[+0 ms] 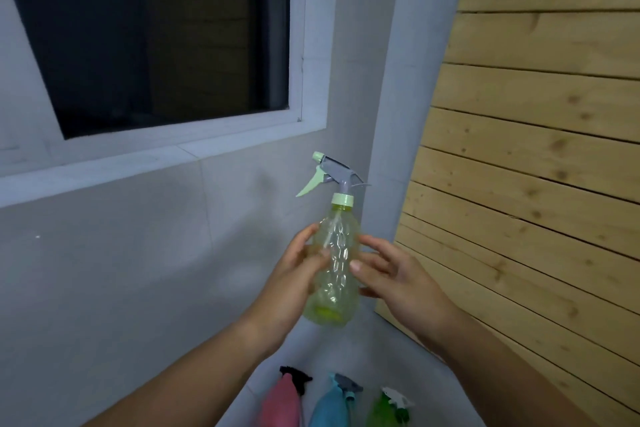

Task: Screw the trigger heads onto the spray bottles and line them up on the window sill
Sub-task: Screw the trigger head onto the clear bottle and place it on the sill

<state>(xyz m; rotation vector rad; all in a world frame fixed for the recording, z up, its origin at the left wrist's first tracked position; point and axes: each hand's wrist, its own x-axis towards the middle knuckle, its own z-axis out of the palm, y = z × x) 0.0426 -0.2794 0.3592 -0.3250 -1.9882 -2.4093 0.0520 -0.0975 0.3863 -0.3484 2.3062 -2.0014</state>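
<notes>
walls take up most of the view: pale grey plaster wall (121, 270) ahead, and on the right a wall of horizontal light pine planks (536, 149). dark window pane (156, 35) sits in a white frame, and below it the white window sill (138, 166) runs along bare, up and to the left of the hands.

held upright in front of the wall corner, below the level of the sill, is the translucent yellow-green faceted plastic spray bottle (337, 263). its grey trigger head with pale green lever, nozzle tip and collar (330, 175) sits on the neck, nozzle pointing left.

left hand (291, 284) wraps the bottle's body from the left, thumb across the front, in a closed grasp. right hand (391, 277) lies against the bottle's right side with fingers loosely spread, touching but not clamped around it.

low at the bottom edge, three more bottles lie side by side on the grey surface: a pink bottle with black trigger (282, 402), a blue bottle with grey trigger (330, 406), and a green bottle with white trigger (386, 407).
</notes>
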